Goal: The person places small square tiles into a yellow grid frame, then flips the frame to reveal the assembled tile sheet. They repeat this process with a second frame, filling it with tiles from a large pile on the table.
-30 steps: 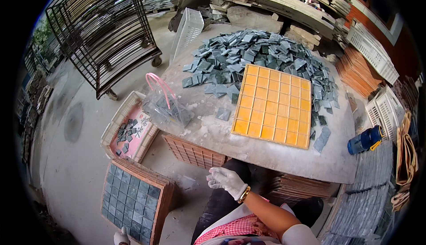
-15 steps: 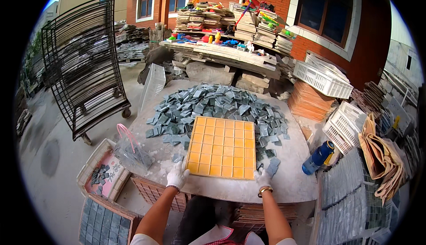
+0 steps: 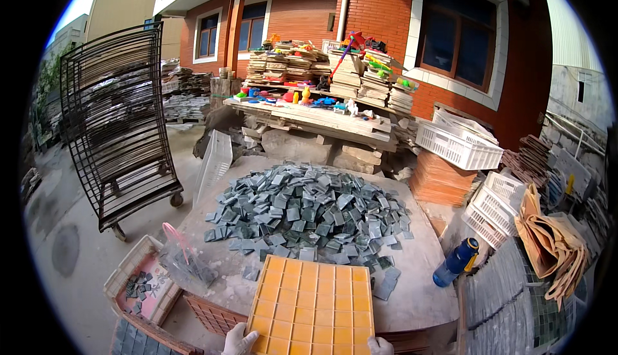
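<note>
A square yellow-orange grid tray [image 3: 311, 303] with raised ribs extends over the table's near edge. My white-gloved left hand [image 3: 239, 340] grips its lower left side, thumb over the rim. At the lower right corner, my gloved right hand [image 3: 380, 346] holds the opposite side, partly cut off by the picture's edge. No tiles lie in the tray's squares. Just beyond it spreads a heap of small grey-green stone tiles [image 3: 315, 210], with a few loose tiles [image 3: 386, 283] by its right side.
A clear bag with a pink handle [image 3: 187, 261] is on the table's left. Beside the table sits a white crate [image 3: 122, 271] holding some tiles. A blue bottle [image 3: 456, 261] stands at the right, near white crates [image 3: 492, 210]. A black wire rack trolley [image 3: 122, 130] stands left.
Both hands have drawn the tray toward me, away from the tile heap and over the table's near edge. My view has tilted upward.
</note>
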A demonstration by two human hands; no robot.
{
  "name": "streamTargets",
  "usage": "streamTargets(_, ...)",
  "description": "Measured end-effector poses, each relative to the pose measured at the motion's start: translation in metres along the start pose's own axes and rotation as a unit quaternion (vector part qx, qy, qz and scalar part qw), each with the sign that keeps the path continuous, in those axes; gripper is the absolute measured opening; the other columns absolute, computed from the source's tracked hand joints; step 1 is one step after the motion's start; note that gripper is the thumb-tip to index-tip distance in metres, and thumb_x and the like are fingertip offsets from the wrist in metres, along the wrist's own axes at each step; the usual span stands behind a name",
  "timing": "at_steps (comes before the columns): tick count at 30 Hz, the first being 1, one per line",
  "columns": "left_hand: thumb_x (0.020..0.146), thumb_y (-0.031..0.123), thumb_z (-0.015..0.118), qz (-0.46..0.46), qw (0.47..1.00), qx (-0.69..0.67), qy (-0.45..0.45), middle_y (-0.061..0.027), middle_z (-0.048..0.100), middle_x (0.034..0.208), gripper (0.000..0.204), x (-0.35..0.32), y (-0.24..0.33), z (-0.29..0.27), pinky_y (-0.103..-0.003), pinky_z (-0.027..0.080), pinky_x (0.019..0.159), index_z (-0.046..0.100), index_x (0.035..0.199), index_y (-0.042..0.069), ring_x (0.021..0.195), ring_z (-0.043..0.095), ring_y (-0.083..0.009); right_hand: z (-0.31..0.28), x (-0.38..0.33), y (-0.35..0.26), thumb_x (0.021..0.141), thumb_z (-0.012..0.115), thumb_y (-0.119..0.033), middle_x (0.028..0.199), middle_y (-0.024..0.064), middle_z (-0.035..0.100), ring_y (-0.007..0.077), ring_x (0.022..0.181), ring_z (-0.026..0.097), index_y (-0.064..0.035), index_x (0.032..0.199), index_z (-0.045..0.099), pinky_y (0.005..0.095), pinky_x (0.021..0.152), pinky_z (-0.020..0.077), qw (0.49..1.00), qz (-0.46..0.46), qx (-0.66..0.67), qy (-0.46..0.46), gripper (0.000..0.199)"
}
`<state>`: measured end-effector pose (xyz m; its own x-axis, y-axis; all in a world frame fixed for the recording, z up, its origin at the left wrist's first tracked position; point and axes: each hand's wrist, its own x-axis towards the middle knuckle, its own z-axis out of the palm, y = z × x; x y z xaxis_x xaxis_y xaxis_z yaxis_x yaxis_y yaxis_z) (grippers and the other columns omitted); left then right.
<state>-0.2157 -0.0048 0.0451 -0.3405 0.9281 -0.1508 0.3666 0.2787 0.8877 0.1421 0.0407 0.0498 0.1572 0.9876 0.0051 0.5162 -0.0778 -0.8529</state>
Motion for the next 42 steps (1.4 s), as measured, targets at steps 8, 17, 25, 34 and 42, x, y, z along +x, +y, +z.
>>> streamTargets(8,0.088,0.021,0.058,0.037,0.997,0.062,0.034,-0.0211,0.060,0.078,0.021,-0.046,-0.046,0.010,-0.040,0.045,0.062,0.057,0.091,0.000,0.069,0.058,-0.0325,0.019,-0.067,0.045,0.092,0.052,-0.030,0.069,0.0217,0.055,0.0375,0.065,0.055,-0.0024,0.081,0.059,0.0440,0.058,0.0425,0.996,0.080,0.042,-0.011,0.031)
streamTargets(17,0.087,0.027,0.061,0.094,0.987,0.131,0.021,-0.0222,0.055,0.074,0.028,-0.014,-0.019,0.011,-0.043,0.043,0.058,0.053,0.083,0.001,0.065,0.054,-0.0380,0.017,-0.030,0.068,0.089,0.051,-0.016,0.074,0.0166,0.058,0.0333,0.069,0.060,-0.0042,0.092,0.062,0.0423,0.057,0.0471,0.998,-0.032,-0.050,-0.005,0.016)
streamTargets(25,0.089,0.018,0.056,-0.032,0.997,0.027,0.059,-0.0193,0.054,0.070,0.019,-0.108,-0.034,0.019,-0.037,0.045,0.059,0.056,0.084,0.000,0.060,0.050,-0.0224,-0.018,-0.085,0.083,0.086,0.050,-0.006,0.077,0.0161,0.057,0.0331,0.064,0.057,-0.0029,0.087,0.060,0.0432,0.054,0.0473,0.983,-0.148,-0.103,-0.040,0.010)
streamTargets(34,0.084,0.029,0.061,0.143,0.903,0.404,0.029,-0.0136,0.064,0.092,0.025,-0.012,-0.005,0.022,-0.045,0.049,0.075,0.062,0.099,0.009,0.086,0.061,-0.0339,0.022,-0.034,0.097,0.093,0.052,-0.027,0.073,0.0133,0.062,0.0325,0.063,0.055,-0.0045,0.082,0.061,0.0414,0.060,0.0442,0.989,0.101,0.097,-0.040,0.026)
streamTargets(42,0.093,0.020,0.053,0.557,0.482,-0.316,-0.598,-0.0167,0.058,0.121,0.029,-0.084,0.274,0.117,-0.048,0.034,0.103,0.061,0.115,0.004,0.121,0.047,-0.0392,0.028,-0.029,0.092,0.091,0.055,-0.028,0.079,0.0128,0.063,0.0303,0.070,0.058,-0.0037,0.089,0.061,0.0397,0.066,0.0466,0.992,0.096,0.075,-0.045,0.025)
